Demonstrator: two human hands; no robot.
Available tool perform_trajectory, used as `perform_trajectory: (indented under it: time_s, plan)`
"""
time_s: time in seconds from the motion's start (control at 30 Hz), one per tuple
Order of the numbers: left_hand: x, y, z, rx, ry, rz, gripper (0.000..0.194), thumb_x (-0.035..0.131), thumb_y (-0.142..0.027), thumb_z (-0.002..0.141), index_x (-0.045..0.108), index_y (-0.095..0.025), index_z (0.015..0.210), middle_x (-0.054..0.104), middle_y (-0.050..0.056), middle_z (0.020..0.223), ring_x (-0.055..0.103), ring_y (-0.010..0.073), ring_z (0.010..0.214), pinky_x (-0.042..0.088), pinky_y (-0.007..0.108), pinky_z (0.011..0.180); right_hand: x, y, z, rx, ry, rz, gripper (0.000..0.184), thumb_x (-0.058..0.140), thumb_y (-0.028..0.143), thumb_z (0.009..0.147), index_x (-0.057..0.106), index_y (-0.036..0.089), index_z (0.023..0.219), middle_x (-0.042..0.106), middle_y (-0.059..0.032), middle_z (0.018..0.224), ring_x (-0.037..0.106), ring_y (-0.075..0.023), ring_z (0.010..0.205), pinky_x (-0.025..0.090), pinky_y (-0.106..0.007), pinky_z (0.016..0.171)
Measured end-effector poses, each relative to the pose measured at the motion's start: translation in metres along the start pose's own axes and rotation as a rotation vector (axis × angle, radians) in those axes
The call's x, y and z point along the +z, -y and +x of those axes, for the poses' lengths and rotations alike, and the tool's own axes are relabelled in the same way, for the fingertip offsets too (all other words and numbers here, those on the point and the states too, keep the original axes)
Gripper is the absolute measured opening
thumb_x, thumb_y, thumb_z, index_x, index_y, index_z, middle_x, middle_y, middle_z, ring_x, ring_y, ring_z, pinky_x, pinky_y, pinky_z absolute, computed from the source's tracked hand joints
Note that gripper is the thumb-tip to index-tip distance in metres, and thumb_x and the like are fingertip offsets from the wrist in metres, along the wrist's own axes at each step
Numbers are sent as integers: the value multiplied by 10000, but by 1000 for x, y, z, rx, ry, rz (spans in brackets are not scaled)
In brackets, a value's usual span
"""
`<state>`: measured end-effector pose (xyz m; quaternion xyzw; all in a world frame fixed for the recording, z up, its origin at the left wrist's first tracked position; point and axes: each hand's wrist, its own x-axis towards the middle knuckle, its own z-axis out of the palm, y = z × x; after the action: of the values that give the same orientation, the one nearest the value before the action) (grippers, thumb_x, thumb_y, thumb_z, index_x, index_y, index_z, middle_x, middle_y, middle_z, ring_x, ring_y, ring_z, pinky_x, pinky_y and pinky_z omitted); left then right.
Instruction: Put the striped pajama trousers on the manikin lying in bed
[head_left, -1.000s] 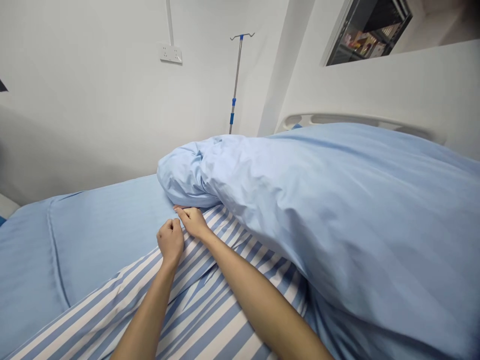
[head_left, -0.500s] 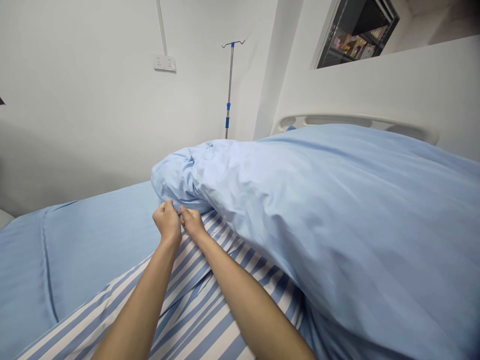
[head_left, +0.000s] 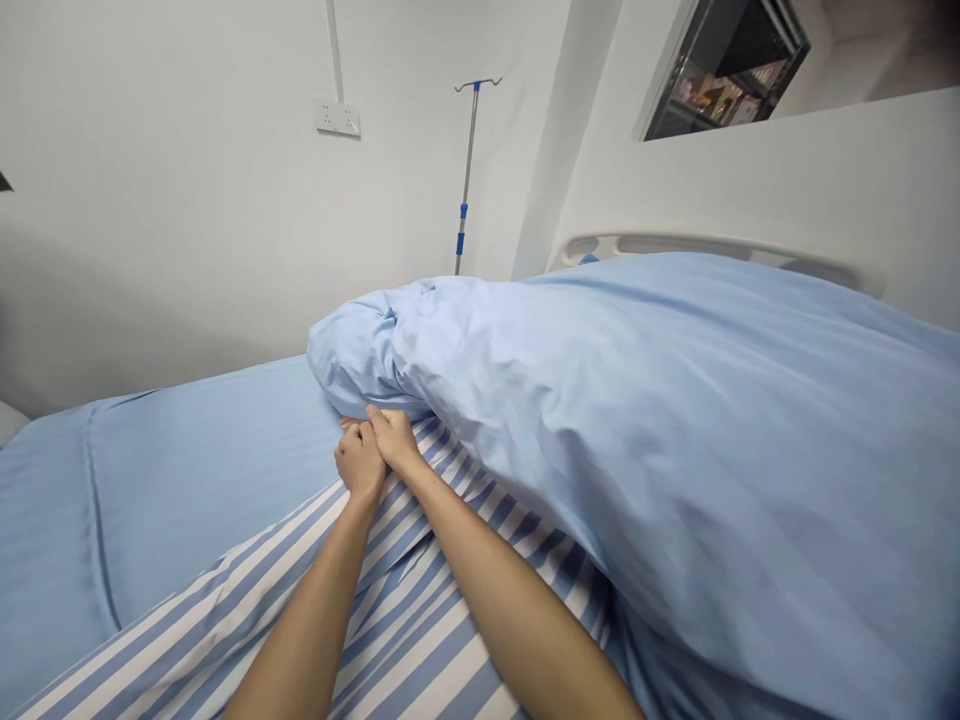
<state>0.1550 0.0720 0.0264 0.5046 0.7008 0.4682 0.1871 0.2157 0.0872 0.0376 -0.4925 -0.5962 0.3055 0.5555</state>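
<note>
- Drawn together since the last view, your left hand [head_left: 360,462] and right hand [head_left: 394,440] now touch, right fingers [head_left: 381,420] lying over the left.
- Both curl closed at twelve o'clock, against the edge of a blue duvet [head_left: 637,430]; whether they grip cloth, you cannot tell.
- It bundles from twelve to three o'clock, above the striped cloth [head_left: 420,620] under your forearms.

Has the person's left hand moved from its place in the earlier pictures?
Yes: the left hand has moved rightward, closer to the IV pole, and now touches the right hand.
</note>
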Motion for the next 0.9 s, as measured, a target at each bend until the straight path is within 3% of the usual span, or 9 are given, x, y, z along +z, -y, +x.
perform_trajectory:
  time_s: [0.13, 0.23, 0.3, 0.43, 0.6, 0.67, 0.73, 0.83, 0.9]
  plan:
    - [-1, -3, -5, 12, 52, 85, 285, 371, -336, 812, 565, -191, 663, 654, 111, 767, 538, 193, 696, 288, 276, 588, -18, 28, -3, -266, -4, -492, 418, 389, 402, 890, 588, 159, 613, 590, -46, 592, 505, -134, 599, 296, -231, 595]
    - [-1, -6, -7, -21, 53, 81, 296, 367, -327, 817, 568, -192, 647, 659, 107, 773, 551, 199, 716, 296, 280, 595, -25, 30, -2, -360, -67, -642, 440, 329, 382, 911, 577, 156, 627, 591, -58, 609, 505, -132, 586, 273, -243, 591]
    - [-1, -6, -8, -37, 34, 54, 311, 351, -315, 823, 572, -194, 640, 660, 101, 781, 554, 197, 742, 315, 281, 622, -25, 17, 2, -328, -80, -642, 461, 304, 386, 916, 567, 157, 615, 578, -53, 585, 487, -128, 555, 261, -248, 571]
    - [-1, -5, -8, -35, 45, 10, 288, 358, -303, 815, 560, -193, 640, 646, 85, 761, 533, 177, 749, 334, 277, 666, -21, -21, 8, -177, 18, -577, 469, 315, 389, 899, 519, 164, 542, 540, -37, 520, 425, -120, 496, 231, -253, 521]
    - [-20, 1, -7, 30, 234, -153, 281, 372, -297, 789, 439, -190, 539, 509, -2, 567, 440, 116, 603, 308, 245, 591, -20, -32, 8, -174, 38, -518, 481, 298, 428, 891, 496, 166, 539, 524, -32, 518, 399, -126, 498, 230, -256, 512]
    - [-43, 8, -13, 38, 264, -159, 293, 391, -302, 774, 400, -191, 503, 438, -26, 504, 408, 105, 558, 290, 241, 557, -20, -29, 6, -163, 33, -506, 488, 293, 441, 890, 504, 164, 548, 524, -34, 520, 397, -130, 502, 237, -258, 513]
    - [-79, 19, -23, 39, 285, -137, 313, 401, -318, 768, 386, -191, 482, 401, -36, 471, 391, 103, 533, 283, 241, 542, -21, -26, 4, -150, 36, -507, 489, 299, 449, 887, 514, 161, 555, 528, -38, 524, 407, -136, 510, 245, -262, 517]
    - [-151, 44, -48, 38, 337, -81, 346, 387, -354, 781, 395, -190, 477, 401, -38, 466, 399, 105, 522, 301, 243, 555, -22, -27, 3, -139, 48, -517, 490, 302, 458, 884, 517, 164, 556, 539, -50, 532, 437, -149, 527, 254, -268, 519]
    - [-205, 64, -68, 23, 306, -27, 368, 365, -365, 798, 404, -189, 477, 420, -33, 480, 427, 111, 533, 326, 244, 580, -22, -28, 4, -135, 73, -550, 470, 306, 449, 882, 516, 170, 567, 552, -59, 550, 461, -161, 543, 260, -274, 521]
